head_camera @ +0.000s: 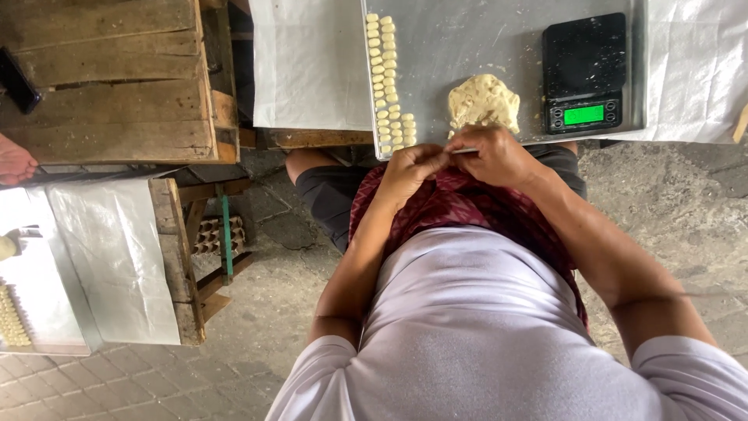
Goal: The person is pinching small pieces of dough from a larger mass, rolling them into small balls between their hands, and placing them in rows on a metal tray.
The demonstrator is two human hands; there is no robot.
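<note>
Head view, looking down over the wearer's chest. Both hands meet at the near edge of a metal tray [467, 39] that lies on a white-covered table [312, 70]. The left hand [411, 168] has its fingertips pinched together on something small — too small to make out, probably a bit of dough. The right hand [499, 156] is closed around a thin pale tool [464, 150], whose tip points toward the left fingertips. The two hands touch or nearly touch, held just above the lap, forearms converging from bent elbows.

A lump of pale dough [484, 101] sits on the tray directly beyond the right hand, within easy reach of the fingers. Shaped pieces [387, 78] stand in two neat columns along the tray's left side, with a few more grouped at the near end — a layout that keeps finished pieces apart from the raw lump. A black digital scale [585, 72] with a lit green display rests on the tray's right part, well apart from the columns.

At left stand a wooden pallet table [109, 78] and a second covered tray [93, 257], where another person's hand [14, 160] shows at the frame's edge.
</note>
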